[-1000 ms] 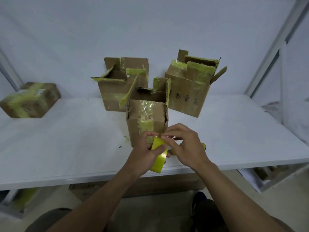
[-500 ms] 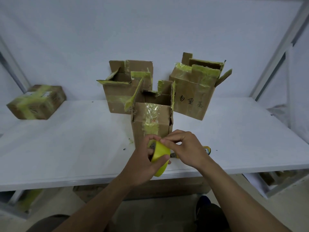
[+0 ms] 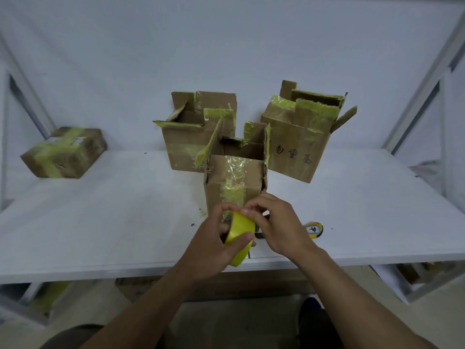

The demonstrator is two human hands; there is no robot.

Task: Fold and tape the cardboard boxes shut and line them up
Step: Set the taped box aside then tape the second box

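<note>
Head view: hands [image 3: 208,248] [image 3: 279,222] hold tape roll [image 3: 240,229]; box [image 3: 299,137] reads "勿重压", tag [image 3: 313,229] "甲".

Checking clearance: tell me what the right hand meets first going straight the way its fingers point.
The yellow tape roll: fingertips of the right hand seem to touch its top edge, with the left hand gripping it.

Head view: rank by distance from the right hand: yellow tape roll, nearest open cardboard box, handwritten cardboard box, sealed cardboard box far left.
1. Yellow tape roll, touching the right hand.
2. Nearest open cardboard box, just behind.
3. Handwritten cardboard box, back right.
4. Sealed cardboard box, far left.
</note>
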